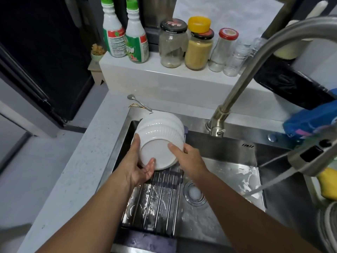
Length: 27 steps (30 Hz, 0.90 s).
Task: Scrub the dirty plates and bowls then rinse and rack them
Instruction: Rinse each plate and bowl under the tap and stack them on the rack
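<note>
Fingers of my left hand [140, 167] and right hand [189, 157] are curling round an upturned white ribbed bowl [158, 143], lowering it onto the sink rack [156, 199]; racking looks nearly finished, faucet [255, 70] running.

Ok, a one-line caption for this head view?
Both hands set upturned white ribbed bowls on the sink rack, faucet running.
</note>
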Tool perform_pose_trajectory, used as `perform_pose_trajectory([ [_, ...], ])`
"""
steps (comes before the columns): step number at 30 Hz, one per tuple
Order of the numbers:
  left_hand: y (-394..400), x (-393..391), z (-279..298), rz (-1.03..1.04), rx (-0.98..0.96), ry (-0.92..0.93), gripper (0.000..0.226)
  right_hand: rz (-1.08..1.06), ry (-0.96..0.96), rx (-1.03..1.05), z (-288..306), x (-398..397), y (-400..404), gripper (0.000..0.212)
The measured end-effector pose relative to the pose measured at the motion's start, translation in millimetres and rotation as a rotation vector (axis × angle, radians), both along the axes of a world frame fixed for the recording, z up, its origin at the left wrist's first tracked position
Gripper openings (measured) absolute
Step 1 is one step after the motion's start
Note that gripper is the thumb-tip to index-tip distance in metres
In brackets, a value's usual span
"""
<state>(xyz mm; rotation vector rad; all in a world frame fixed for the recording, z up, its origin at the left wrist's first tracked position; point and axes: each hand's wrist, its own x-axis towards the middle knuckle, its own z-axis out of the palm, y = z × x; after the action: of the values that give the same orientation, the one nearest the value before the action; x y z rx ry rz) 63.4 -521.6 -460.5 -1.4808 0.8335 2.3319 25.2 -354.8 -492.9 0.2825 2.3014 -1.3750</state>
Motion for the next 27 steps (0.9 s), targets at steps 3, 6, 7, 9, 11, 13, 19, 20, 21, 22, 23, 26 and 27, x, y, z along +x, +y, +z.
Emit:
perform_pose_trajectory([
  [3, 1, -3, -2, 0.011, -0.01, -0.013, 0.078, 0.018, 0.015, 0.033, -1, -3, 0, 0.089],
  [6, 5, 0, -1, 0.043, -0.001, -0.027, 0.078, 0.042, 0.015, 0.039, 2, -2, 3, 0.082],
  [7, 8, 2, 0, 0.056, 0.0, -0.029, 0.076, 0.041, 0.014, 0.03, 4, -2, 4, 0.079],
  [9, 13, 4, 2, 0.074, -0.001, -0.029, 0.075, 0.033, 0.007, 0.007, 7, -1, 9, 0.071],
  [11, 18, 7, 4, 0.086, -0.009, -0.025, 0.082, 0.026, -0.008, 0.009, 11, 1, 17, 0.073],
  [13, 22, 11, 7, 0.122, -0.025, -0.026, 0.089, 0.019, -0.017, 0.023, 15, 3, 25, 0.082],
  [19, 54, 24, 24, 0.174, -0.033, -0.042, 0.057, -0.027, -0.062, -0.037, 24, 28, 61, 0.065],
  [20, 62, 25, 27, 0.162, -0.035, -0.036, 0.054, -0.042, -0.066, -0.052, 23, 32, 69, 0.054],
  [21, 73, 26, 30, 0.146, -0.046, -0.026, 0.05, -0.064, -0.061, -0.06, 23, 36, 79, 0.041],
  [22, 84, 27, 33, 0.122, -0.061, -0.009, 0.046, -0.087, -0.057, -0.067, 25, 40, 90, 0.029],
  [23, 93, 27, 34, 0.096, -0.07, 0.007, 0.042, -0.117, -0.071, -0.077, 26, 43, 100, 0.017],
  [26, 129, 30, 40, -0.034, -0.065, 0.055, 0.035, -0.202, -0.107, -0.103, 34, 50, 133, 0.023],
  [27, 141, 32, 40, -0.069, -0.047, 0.064, 0.032, -0.224, -0.111, -0.12, 38, 53, 144, 0.024],
])
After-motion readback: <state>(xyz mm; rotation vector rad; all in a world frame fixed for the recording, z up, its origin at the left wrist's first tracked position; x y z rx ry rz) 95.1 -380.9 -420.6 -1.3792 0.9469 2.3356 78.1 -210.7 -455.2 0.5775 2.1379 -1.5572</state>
